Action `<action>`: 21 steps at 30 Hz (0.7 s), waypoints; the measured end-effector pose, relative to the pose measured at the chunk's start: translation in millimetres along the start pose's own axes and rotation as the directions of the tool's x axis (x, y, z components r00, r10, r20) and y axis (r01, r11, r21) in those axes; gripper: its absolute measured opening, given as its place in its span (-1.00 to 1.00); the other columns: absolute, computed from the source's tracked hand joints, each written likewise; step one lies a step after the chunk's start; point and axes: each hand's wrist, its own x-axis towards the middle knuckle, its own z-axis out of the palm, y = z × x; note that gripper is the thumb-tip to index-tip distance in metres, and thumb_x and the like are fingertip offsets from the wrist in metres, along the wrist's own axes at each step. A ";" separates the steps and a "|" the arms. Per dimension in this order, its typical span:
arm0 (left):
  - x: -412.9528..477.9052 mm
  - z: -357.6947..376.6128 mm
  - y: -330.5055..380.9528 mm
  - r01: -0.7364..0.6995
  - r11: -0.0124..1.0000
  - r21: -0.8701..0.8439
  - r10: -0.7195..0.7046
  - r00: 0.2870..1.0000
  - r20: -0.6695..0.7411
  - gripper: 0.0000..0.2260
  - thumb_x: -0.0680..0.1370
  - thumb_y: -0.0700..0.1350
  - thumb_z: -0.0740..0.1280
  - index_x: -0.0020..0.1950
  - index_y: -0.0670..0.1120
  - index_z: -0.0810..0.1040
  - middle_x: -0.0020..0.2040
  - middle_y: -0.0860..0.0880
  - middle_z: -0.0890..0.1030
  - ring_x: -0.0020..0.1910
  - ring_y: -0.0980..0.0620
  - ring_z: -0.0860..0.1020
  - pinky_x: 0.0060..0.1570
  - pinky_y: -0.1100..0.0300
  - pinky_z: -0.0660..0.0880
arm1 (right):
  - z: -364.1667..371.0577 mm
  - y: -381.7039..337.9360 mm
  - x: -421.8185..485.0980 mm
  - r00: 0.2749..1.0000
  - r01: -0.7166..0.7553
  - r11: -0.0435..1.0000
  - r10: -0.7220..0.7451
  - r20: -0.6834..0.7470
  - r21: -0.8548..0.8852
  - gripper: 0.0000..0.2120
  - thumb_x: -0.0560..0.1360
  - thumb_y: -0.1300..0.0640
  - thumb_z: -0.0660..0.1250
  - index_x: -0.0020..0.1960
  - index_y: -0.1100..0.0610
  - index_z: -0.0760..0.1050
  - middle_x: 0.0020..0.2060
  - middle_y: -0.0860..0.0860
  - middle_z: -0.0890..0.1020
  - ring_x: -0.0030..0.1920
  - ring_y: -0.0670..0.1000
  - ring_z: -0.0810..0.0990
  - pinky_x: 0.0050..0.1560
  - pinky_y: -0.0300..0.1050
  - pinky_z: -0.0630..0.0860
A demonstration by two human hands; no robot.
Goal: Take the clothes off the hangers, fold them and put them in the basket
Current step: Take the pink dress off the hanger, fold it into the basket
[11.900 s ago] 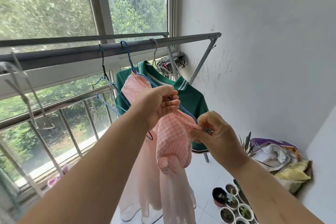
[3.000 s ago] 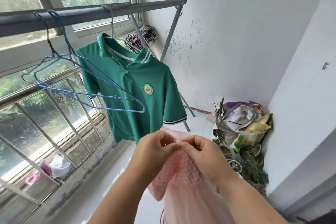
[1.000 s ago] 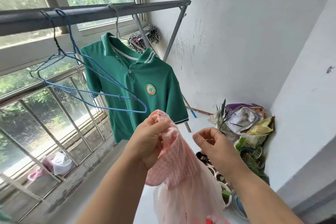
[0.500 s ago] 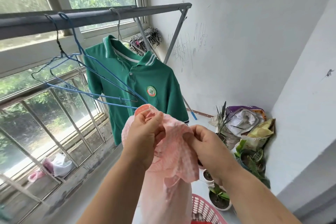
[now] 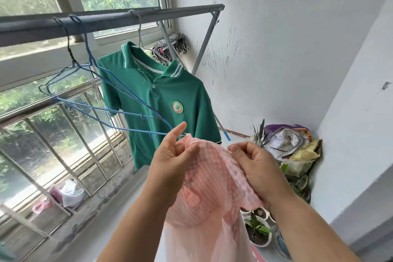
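Left hand (image 5: 170,166) and right hand (image 5: 255,168): bare, with short, plain fingernails; the right thumbnail (image 5: 235,152) shows broad and rounded. Left forearm (image 5: 136,229) and right forearm (image 5: 308,229): bare along all of their visible length, the wide-angle lens making them broaden toward the lower edge. Fine creases mark knuckles and wrists.

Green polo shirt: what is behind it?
Behind the green polo shirt a black-and-white striped cloth shows above its collar, and a rack leg emerges below its sleeve. The shirt hides the leg's middle.
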 end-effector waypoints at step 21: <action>-8.8 18.2 -2.7 -0.158 0.981 0.109 0.142 0.980 0.142 -0.71 0.52 -0.38 0.35 0.13 -0.04 0.61 -0.25 -0.35 0.52 -0.22 -0.07 0.48 -0.19 0.19 0.48 | 9.4 -13.9 -10.1 0.921 0.386 0.658 -0.308 0.236 -0.646 -0.53 0.45 -0.18 0.40 0.29 -0.05 0.45 -0.03 -0.32 0.43 0.17 -0.14 0.47 0.27 -0.18 0.41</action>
